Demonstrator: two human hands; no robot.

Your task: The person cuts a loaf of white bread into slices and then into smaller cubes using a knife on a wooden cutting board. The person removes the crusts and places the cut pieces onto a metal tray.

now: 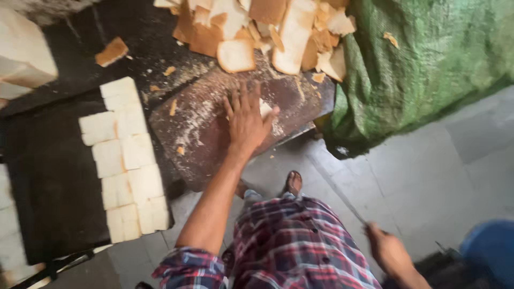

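Crumbed board [203, 128]: left hand [247, 119] spread flat, half-hiding bread piece [265, 108]; right hand [390, 251] blurred, grip unclear.

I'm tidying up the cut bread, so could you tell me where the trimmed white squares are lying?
In the head view the white bread squares lie in two rows on the dark tray at left, beside the crumb-covered board under the left hand.

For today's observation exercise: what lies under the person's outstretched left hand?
Under the left hand lie a crumb-dusted brown wooden board and one pale bread piece, mostly covered by the palm.
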